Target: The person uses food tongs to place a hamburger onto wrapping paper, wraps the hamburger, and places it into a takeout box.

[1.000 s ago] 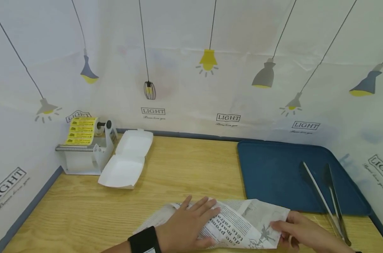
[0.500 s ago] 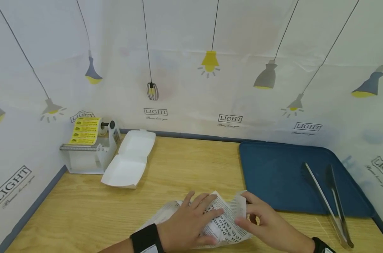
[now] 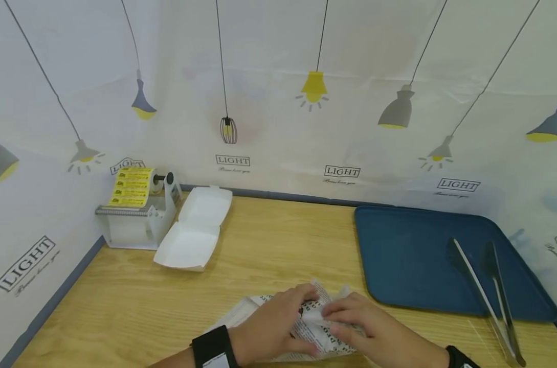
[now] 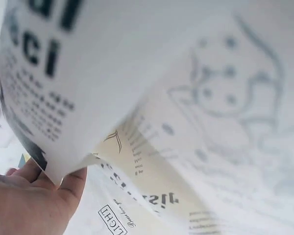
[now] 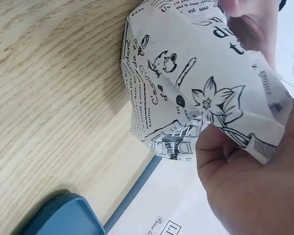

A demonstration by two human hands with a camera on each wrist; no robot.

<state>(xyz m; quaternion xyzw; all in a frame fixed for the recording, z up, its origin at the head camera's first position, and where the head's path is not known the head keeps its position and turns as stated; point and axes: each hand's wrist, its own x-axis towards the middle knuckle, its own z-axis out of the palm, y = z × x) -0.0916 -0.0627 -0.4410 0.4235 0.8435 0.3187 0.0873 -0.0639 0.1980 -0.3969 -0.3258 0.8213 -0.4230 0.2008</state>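
Observation:
Newspaper-print wrapping paper point(image 3: 312, 327) is folded into a crumpled bundle at the front middle of the table; what it may contain is hidden. My left hand point(image 3: 275, 322) grips the bundle from the left, fingers bent over its upper part and thumb near its lower edge. From the right, my right hand point(image 3: 372, 327) holds the gathered side with bent fingers. The right wrist view shows that thumb and palm against a folded flap of the paper point(image 5: 186, 83). Close up in the left wrist view, a raised sheet fills most of the frame beside the left hand point(image 4: 36, 205).
A blue tray point(image 3: 411, 266) lies at the back right, with metal tongs point(image 3: 483, 296) resting across its front edge. An unfolded white box point(image 3: 191, 235) stands at the back left beside a label dispenser point(image 3: 135, 214) with yellow labels. A lamp-print sheet point(image 3: 278, 102) covers the walls.
My right hand has brought the paper's right end inward to the left and folded it over. The left fingers, earlier spread flat on the paper, are now bent around it.

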